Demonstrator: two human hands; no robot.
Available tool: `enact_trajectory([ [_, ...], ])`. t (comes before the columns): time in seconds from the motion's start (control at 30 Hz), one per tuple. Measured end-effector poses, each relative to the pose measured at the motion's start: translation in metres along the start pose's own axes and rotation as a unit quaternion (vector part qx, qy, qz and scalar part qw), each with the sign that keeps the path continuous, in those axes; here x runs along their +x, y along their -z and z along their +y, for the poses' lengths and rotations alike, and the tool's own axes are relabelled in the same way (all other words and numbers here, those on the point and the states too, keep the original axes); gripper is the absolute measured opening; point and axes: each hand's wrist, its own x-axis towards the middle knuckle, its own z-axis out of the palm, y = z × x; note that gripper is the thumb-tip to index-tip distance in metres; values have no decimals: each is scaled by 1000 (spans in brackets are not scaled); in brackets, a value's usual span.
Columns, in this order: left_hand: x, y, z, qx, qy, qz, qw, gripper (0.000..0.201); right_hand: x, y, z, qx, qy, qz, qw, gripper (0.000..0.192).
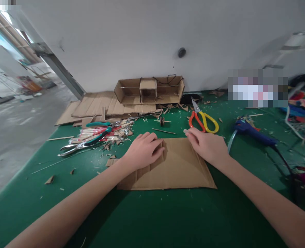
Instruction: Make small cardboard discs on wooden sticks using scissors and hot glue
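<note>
A flat piece of brown cardboard (178, 168) lies on the green table in front of me. My left hand (145, 150) rests over its far left part, fingers lightly bent and thumb apart, gripping nothing. At the far right corner of the cardboard, my right hand (206, 143) has its fingers curled together. A small pale tip shows at those fingers; whether it is a nail or a held bit is unclear. Just beyond the hands are a thin metal rod (164, 131) and a small wheel-like piece on a stick (162, 121). Scissors (204, 120) with red and yellow handles lie beyond my right hand.
Pliers (87, 143) lie on a bundle of wooden sticks (98, 132) at left. A divided cardboard box (126, 93) stands against the wall, beside stacked cardboard sheets (98, 105). A blue glue gun (255, 132) with its cord lies at right. Scraps litter the table (147, 220).
</note>
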Motion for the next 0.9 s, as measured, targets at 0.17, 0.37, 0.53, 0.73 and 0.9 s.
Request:
enact_trajectory([
  [0.17,-1,-4,1,32,110,35,993,51,3,2,8,-34,-22,4,999,40],
  [0.37,-1,-1,3,16,110,30,993,54,3,1,17,-43,-18,30,998,44],
  [0.53,0,-1,2,7,102,29,994,38,0,-3,27,88,73,76,990,32],
  [0.73,1,-1,-1,-15,105,29,994,40,0,1,19,17,32,5,999,36],
  [0.9,1,20,-11,-22,101,-14,995,45,2,5,16,51,1,-44,998,40],
])
